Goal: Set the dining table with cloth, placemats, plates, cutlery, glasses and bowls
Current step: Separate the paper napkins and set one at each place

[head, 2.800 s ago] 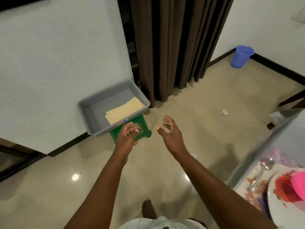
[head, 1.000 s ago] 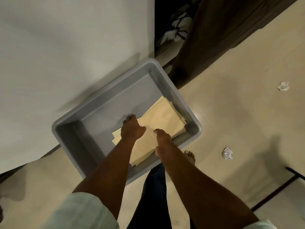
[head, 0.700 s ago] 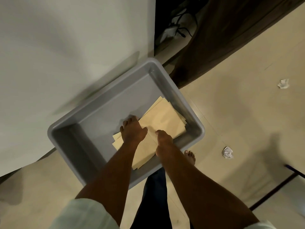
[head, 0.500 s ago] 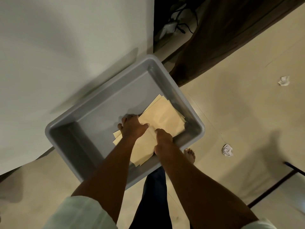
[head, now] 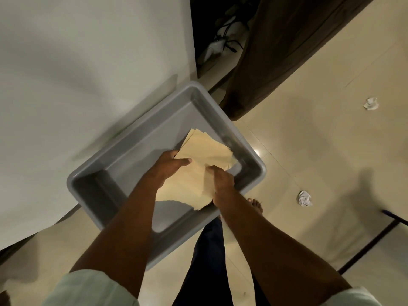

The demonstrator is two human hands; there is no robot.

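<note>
A person's left hand grips the left edge of a stack of cream-coloured placemats, thumb lying across the top sheet and fingers curled underneath, while the right hand pinches the stack's right side, fingers folded round its edge. Both hands clamp the same stack, close together, one on each side of it. The placemats are tilted, their near corner drooping over the floor of a grey plastic tub, their far corners fanned slightly and reaching toward the tub's far right wall. Whether the far end touches the tub's bottom cannot be told.

The tub stands against a white wall on a glossy beige tiled floor. Past the tub's far corner hangs a dark brown curtain, and in the dark gap beside it lies a blurred tangle of white and black cables. Two crumpled white paper wads lie on the tiles to the right, one near and one farther off. A bare foot shows just beside the tub's near right edge, above a dark trouser leg. Pale sleeves cover both upper arms at the bottom of the view.
</note>
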